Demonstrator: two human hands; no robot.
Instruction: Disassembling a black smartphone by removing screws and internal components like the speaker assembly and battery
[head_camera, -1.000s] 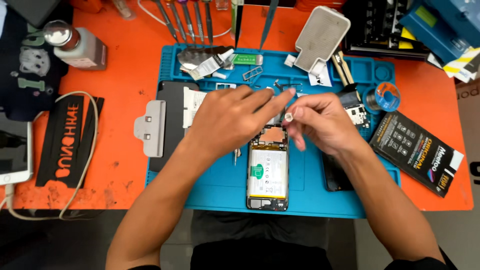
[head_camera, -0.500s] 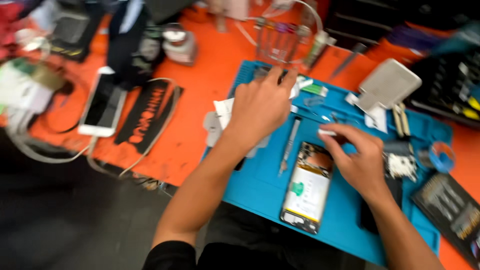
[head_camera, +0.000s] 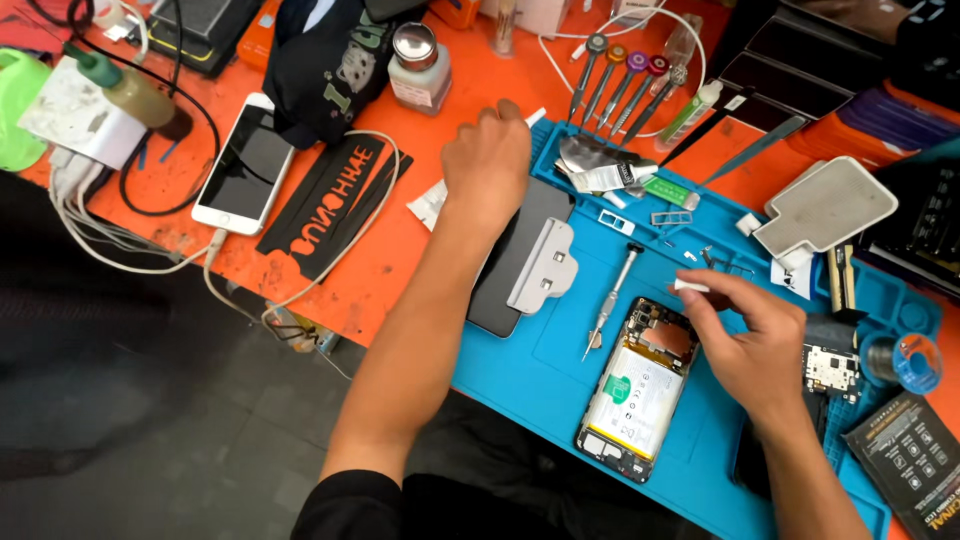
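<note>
Left hand (head_camera: 487, 160) is stretched out over the orange table (head_camera: 380, 250), just past the upper left corner of the blue work mat (head_camera: 520, 370). Its fingers are curled narrow around a small white piece (head_camera: 535, 116) that pokes out at the fingertips; what the piece is cannot be made out. A small clear packet (head_camera: 430, 203) lies on the table just under the wrist.

Right hand (head_camera: 750, 340) hovers over the mat, to the right of the opened phone (head_camera: 638, 385). Thumb and forefinger are pinched narrow on a small white strip (head_camera: 690, 286), held just above the phone's upper end.

The opened phone lies back-up near the middle of the mat, tilted, its white battery and circuit board exposed. A thin screwdriver (head_camera: 612, 300) rests on the mat just left of it, tip pointing at the phone's upper left corner. Farther left, a dark phone panel (head_camera: 505, 265) with a grey metal clamp (head_camera: 542, 266) on it straddles the mat's edge, under the left forearm.

Along the mat's top edge: a row of colour-capped screwdrivers (head_camera: 620, 85) and small loose parts in the mat's tray slots. A grey heat pad (head_camera: 825, 208) sits to the upper right. A small circuit board (head_camera: 828, 368) and a blue roll of tape (head_camera: 905, 360) lie right of the right hand.

On the table to the left: a white smartphone (head_camera: 245, 165) face-up, a black strip (head_camera: 330, 200) beside it, a glass bottle with metal cap (head_camera: 418, 68) behind.
</note>
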